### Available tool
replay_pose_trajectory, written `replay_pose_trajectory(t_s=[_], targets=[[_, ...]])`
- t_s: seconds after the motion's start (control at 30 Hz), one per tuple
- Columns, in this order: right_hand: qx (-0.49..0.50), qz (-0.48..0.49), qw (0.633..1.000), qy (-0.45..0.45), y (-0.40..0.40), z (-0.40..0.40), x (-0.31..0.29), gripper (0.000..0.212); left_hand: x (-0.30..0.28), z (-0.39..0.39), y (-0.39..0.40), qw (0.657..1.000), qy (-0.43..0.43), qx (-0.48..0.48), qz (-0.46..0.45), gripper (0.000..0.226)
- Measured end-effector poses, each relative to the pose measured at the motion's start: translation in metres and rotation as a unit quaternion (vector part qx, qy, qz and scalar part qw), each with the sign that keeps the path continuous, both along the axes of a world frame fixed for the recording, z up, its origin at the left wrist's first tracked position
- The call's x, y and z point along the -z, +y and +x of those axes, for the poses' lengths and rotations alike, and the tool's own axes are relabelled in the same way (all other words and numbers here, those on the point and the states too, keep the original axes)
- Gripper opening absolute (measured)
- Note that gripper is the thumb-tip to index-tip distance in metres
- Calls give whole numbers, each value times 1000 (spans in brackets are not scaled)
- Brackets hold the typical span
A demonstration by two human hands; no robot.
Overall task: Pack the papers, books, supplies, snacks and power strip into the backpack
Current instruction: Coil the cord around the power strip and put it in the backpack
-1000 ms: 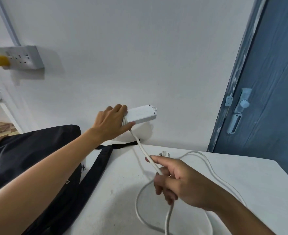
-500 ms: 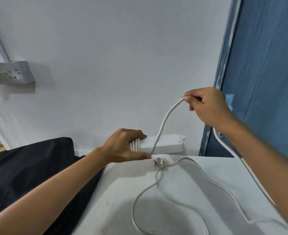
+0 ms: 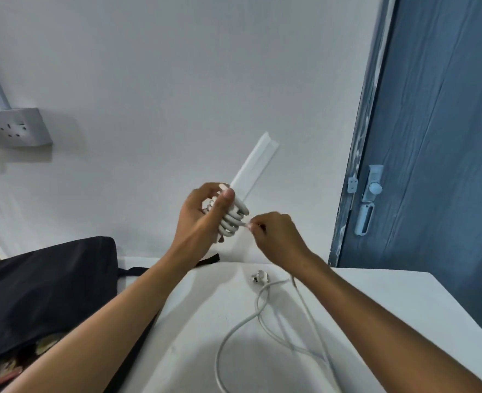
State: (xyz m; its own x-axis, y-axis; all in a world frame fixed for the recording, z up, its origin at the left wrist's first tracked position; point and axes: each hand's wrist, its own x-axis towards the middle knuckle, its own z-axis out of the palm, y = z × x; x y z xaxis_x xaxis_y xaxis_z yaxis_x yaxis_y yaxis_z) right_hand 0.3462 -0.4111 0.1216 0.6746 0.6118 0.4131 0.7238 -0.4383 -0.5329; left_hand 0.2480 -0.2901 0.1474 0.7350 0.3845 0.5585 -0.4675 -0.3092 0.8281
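A black backpack (image 3: 44,293) lies at the left on a white table (image 3: 390,307). Above the table's middle, the left hand (image 3: 202,217) grips a white power strip (image 3: 251,168) tilted up to the right, fingers curled round its lower end and the cord (image 3: 234,219) coiled there. The right hand (image 3: 276,236) pinches the cord beside the coils (thumb against fingertips). Loose cord and the plug (image 3: 259,277) rest on the table.

Your left hand (image 3: 205,214) covers the lower end of the power strip (image 3: 252,165). The cable (image 3: 234,333) and backpack (image 3: 44,290) run off the bottom edge, blurred at lower right.
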Motion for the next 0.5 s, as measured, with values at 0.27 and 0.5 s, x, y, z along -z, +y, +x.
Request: replay_pose_trajectory(t_s=[0.27,0.5], targets=[[37,15,999,34,-5,-3,-1,29,4,-4,16,992,78,-67,-76,36],[7,35,998,50,-17,-15,-1,24,10,-5,20,992,71,-66,-76,50]])
